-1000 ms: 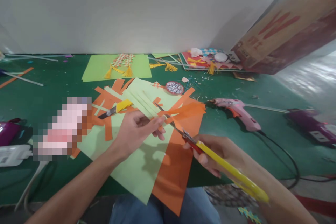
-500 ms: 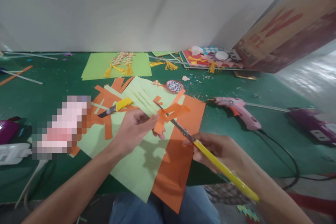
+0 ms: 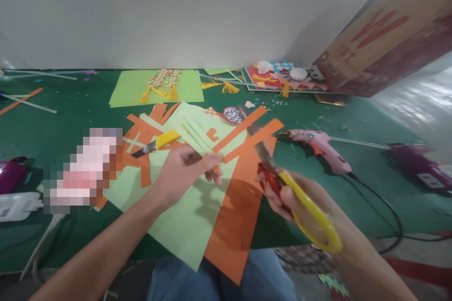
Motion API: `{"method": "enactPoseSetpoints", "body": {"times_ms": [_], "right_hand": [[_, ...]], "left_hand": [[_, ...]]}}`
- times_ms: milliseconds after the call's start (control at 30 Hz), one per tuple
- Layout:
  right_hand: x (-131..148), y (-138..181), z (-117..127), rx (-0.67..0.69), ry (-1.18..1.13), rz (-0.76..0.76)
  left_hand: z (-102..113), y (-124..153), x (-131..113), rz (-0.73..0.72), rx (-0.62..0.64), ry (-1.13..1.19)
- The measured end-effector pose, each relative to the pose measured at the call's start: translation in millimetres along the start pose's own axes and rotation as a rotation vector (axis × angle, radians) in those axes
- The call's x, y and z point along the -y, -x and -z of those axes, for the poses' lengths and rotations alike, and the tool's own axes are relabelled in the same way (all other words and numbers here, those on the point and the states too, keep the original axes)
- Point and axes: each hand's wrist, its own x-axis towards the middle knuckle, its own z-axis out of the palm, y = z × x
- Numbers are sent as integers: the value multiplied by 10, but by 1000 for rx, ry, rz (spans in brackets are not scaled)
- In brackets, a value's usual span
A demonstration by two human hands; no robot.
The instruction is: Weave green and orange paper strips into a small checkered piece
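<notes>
My left hand [image 3: 185,171] is closed in a pinch on two long orange paper strips [image 3: 247,132] that reach up and to the right, above a light green sheet [image 3: 183,221] and an orange sheet [image 3: 236,216]. My right hand [image 3: 300,197] grips yellow-handled scissors [image 3: 282,178], blades pointing up and away toward the strips' far ends. The green sheet has several long slits near my left fingers.
A yellow utility knife [image 3: 157,143] lies on orange scraps at left. A pink glue gun [image 3: 319,146] with a black cord lies at right. A small round dish [image 3: 233,114], woven paper pieces with tassels [image 3: 162,83] and a cardboard box [image 3: 384,37] sit farther back on the green mat [image 3: 52,127].
The scissors have left the orange paper and swung upward to the right. The orange pieces now stretch out as two straight strips from my left hand.
</notes>
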Motion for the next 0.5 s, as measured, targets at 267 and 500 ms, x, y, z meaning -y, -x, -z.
{"method": "enactPoseSetpoints", "body": {"times_ms": [267,500], "right_hand": [[134,-74,-66,-45,-364,2],[147,-32,-172,-48,-264,230]], "left_hand": [[-34,-7,-33,-32,61,-58],[-48,7,-28,71,151,-113]]}}
